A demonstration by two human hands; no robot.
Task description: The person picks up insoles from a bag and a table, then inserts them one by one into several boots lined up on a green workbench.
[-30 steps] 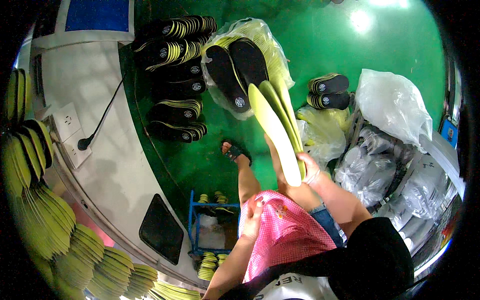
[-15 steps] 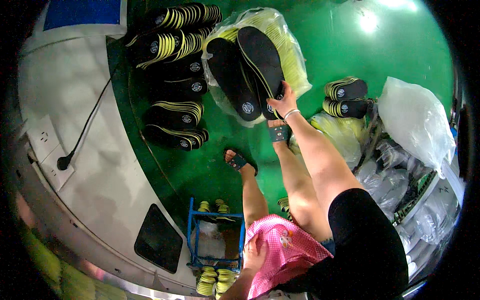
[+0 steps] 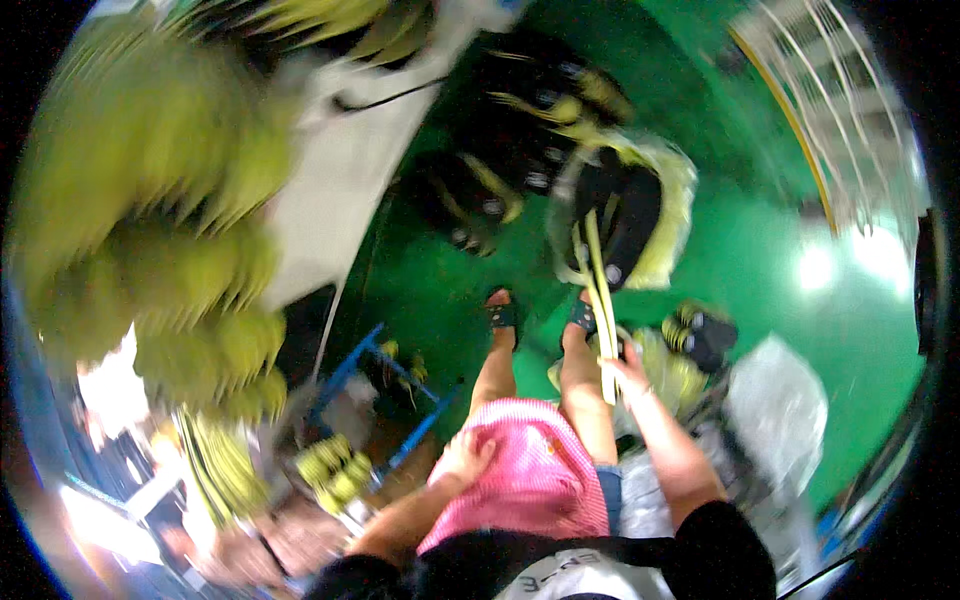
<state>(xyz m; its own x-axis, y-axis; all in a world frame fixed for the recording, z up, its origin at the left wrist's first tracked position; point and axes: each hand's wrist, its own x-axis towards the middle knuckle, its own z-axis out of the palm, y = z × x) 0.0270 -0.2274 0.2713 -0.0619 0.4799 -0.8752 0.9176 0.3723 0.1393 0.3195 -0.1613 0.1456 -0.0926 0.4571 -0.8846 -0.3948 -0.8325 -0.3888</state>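
My right hand [image 3: 628,366] grips a bundle of long yellow and black insoles [image 3: 598,290] that stands up from it over my right foot. My left hand [image 3: 466,458] rests on the pink checked cloth [image 3: 530,478] over my lap, fingers loosely curled, holding nothing I can make out. Ahead on the green floor [image 3: 770,250] lies a clear plastic bag [image 3: 672,200] filled with black and yellow insoles. The picture is blurred by motion.
Rows of black and yellow insoles [image 3: 520,130] lie on the floor beyond the bag. Stacks of yellow insoles [image 3: 150,230] cover the white table [image 3: 340,190] at left. A blue rack [image 3: 385,400] stands by my left leg. White plastic bags [image 3: 780,420] sit at right.
The view has swung round to the left and blurred. My right hand has drawn back from the bag on the floor toward my knee, with a bundle of insoles in it.
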